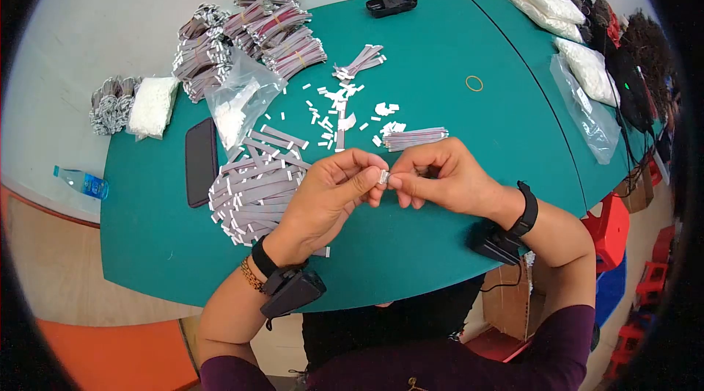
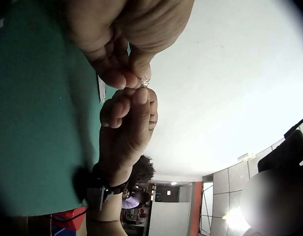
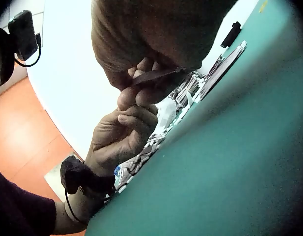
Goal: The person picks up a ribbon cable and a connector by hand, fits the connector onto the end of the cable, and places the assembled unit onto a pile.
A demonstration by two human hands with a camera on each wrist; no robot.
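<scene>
Both hands meet over the near middle of the table. My left hand (image 1: 326,189) pinches a small white connector (image 1: 383,177) between thumb and forefinger. From the other side, my right hand (image 1: 447,178) grips a short grey ribbon cable (image 3: 154,76), its thumb and fingertips right at the connector. Most of the cable is hidden by the right hand in the head view. In the left wrist view the connector shows as a small pale piece between the fingertips. Beyond the hands lies a neat row of ribbon cables (image 1: 416,139), and by the left forearm a spread heap of ribbon cables (image 1: 253,196).
Loose white connectors (image 1: 323,123) are scattered mid-table near a clear plastic bag (image 1: 242,97). Banded cable bundles (image 1: 282,28) pile up at the back left. A dark phone-like slab (image 1: 201,163), a black case (image 1: 391,4), a rubber band (image 1: 474,83) and white bags (image 1: 587,68) also lie there.
</scene>
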